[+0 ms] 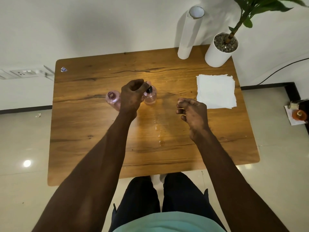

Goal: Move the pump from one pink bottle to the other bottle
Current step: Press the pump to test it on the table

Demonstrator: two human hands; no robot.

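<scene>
Pinching the black pump (149, 89) with my left hand (132, 96), I should keep it plumb on this pink bottle (151, 97). My right hand (192, 113) hangs loosely curled, empty, right of it; the open-necked bottle (112, 97) stands left.

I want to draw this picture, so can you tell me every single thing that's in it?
pink bottles: two, clear pink, standing left of the table's middle; the left one has an open neck, the right one carries the pump
pump: one, black, on top of the right bottle
table: one, brown wood
napkins: one stack, white, right side of the table
roll: one, white, upright at the far right edge
plant pot: one, white, with a green plant, far right corner
sticker: one, blue and white, far left corner
left hand: pinches the pump
right hand: holds nothing, fingers loosely curled above the table
</scene>
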